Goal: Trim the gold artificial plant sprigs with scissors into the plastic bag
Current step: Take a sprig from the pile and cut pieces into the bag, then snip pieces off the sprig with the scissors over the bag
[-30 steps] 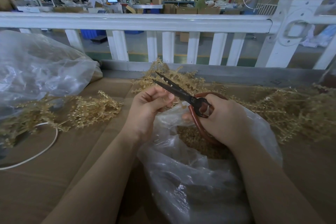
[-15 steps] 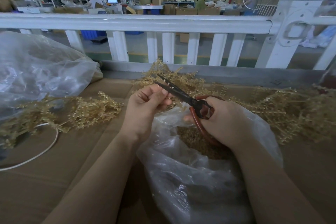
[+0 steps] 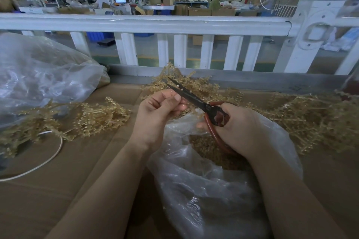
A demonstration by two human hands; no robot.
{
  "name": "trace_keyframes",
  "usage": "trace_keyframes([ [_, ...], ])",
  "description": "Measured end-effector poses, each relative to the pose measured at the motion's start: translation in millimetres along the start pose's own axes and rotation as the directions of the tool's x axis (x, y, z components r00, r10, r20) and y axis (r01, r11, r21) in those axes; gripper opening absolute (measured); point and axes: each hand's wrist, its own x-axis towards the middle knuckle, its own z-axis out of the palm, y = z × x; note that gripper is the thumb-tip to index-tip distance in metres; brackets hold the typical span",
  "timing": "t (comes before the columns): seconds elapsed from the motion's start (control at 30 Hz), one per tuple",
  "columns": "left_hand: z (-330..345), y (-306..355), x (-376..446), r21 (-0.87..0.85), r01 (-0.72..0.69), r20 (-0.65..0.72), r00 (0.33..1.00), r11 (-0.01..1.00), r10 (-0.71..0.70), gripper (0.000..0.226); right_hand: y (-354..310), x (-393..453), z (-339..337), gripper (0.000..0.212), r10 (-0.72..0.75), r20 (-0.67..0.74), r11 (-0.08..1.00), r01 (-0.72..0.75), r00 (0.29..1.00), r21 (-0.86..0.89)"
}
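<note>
My right hand [image 3: 240, 128] grips black scissors [image 3: 191, 98] by their red-brown handles, blades nearly closed and pointing up-left. My left hand [image 3: 157, 114] pinches a small piece of gold sprig against the blades; the piece itself is mostly hidden by my fingers. Both hands hover over the mouth of a clear plastic bag [image 3: 204, 186] holding gold trimmings [image 3: 206, 147]. Gold sprigs lie in heaps behind the hands [image 3: 186, 83], to the left [image 3: 97, 120] and to the right [image 3: 314, 120].
The work surface is brown cardboard [image 3: 68, 190]. A large clear bag [image 3: 38, 79] bulges at the left. A white cord [image 3: 44, 161] loops near the left sprigs. A white railing [image 3: 155, 25] runs behind the table, with a factory floor beyond.
The scissor blades have closed from wide open to almost shut, and both hands have shifted slightly. The left fingers have tightened near the blades.
</note>
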Motion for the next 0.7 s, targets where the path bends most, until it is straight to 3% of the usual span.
trace_keyframes([
  [0.1,0.7,0.1,0.0,0.013,-0.003,0.017,1.000,1.000,0.002,0.011,0.5,0.1,-1.1,0.093,-0.008,-0.006,0.999,0.008,1.000,-0.051],
  [0.23,1.5,0.0,-0.5,0.015,-0.005,0.021,1.000,1.000,0.005,0.006,0.9,-1.4,-1.1,0.069,-0.042,-0.026,0.996,0.040,0.999,-0.080],
  [0.47,1.9,0.0,-0.5,0.003,-0.017,0.036,0.999,1.000,0.017,0.014,0.0,-2.8,-0.7,0.046,-0.065,-0.031,0.996,0.063,0.997,-0.061],
  [0.7,2.8,0.6,-0.8,0.004,-0.019,0.033,0.999,1.000,0.019,0.013,0.8,-2.9,-1.2,0.046,-0.087,-0.036,0.996,0.086,0.996,-0.039],
])
